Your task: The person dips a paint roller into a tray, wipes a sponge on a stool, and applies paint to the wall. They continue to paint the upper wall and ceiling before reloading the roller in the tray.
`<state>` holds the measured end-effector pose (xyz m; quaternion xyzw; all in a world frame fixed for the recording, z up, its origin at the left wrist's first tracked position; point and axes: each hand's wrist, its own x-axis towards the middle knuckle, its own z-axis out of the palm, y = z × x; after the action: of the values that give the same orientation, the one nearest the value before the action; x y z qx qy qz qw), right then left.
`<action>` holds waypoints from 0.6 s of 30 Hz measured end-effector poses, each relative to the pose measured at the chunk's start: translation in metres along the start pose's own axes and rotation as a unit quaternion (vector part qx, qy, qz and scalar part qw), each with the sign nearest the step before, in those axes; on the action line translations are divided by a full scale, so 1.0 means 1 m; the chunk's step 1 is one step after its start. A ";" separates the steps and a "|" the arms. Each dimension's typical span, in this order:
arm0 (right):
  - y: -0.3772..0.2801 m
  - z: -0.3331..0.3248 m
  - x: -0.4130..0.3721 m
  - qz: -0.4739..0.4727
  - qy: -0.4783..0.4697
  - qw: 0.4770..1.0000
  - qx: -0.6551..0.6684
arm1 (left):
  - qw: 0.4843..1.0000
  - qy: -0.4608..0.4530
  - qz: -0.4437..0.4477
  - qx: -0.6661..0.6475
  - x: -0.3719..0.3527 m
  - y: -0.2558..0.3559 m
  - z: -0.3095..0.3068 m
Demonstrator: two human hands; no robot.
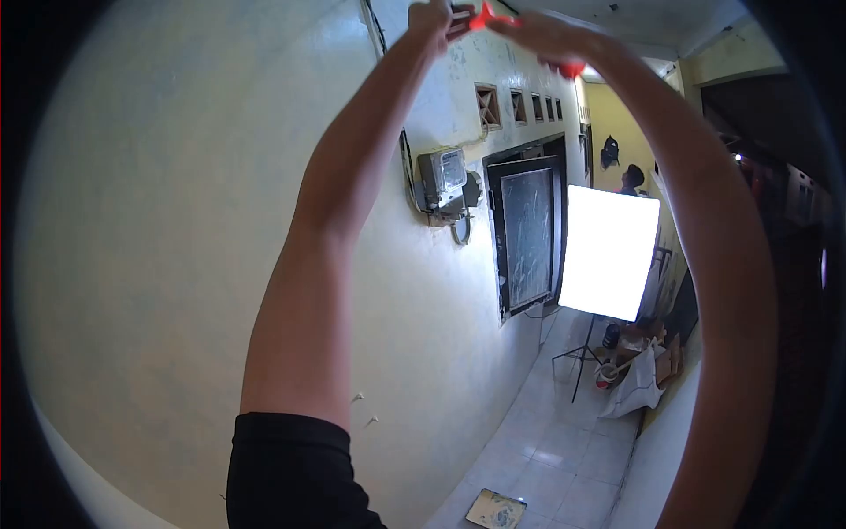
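Both my arms reach up high along the wall, with the hands at the top edge of the view. My right hand (546, 40) is wrapped round a bright orange-red tool (482, 18); its rounded end shows below the palm and a pointed part sticks out toward the left. Motion blur and the fingers hide what kind of tool it is. Beside its tip, my left hand (432, 19) is closed with its fingers bent toward the orange part. Whatever lies between those fingers is hidden. A dark cable (374, 25) runs up the wall close to the left hand.
An electricity meter (445, 181) is mounted on the wall beside a dark-framed window (529, 234). A bright softbox lamp (610, 251) stands on a tripod, near sacks and cardboard (648, 370). A stained board (496, 510) lies on the tiles. Another person (632, 179) is at the back.
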<state>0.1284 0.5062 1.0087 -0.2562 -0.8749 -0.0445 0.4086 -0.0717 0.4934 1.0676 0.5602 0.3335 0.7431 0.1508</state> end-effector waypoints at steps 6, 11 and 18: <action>0.020 0.022 -0.010 -0.011 -0.082 0.995 -0.052 | 1.000 0.001 0.006 0.000 -0.055 -0.017 -0.001; 0.009 0.097 -0.216 0.161 -0.266 0.946 0.094 | 0.991 -0.104 -0.057 0.058 -0.219 -0.167 -0.057; 0.005 0.288 -0.532 0.149 -0.211 0.964 0.057 | 0.958 0.002 -0.273 -0.088 -0.575 -0.287 -0.087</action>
<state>0.2165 0.3742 0.4245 -0.3634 -0.8943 0.1221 0.2307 -0.0081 0.3311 0.4428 0.4307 0.4076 0.7013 0.3956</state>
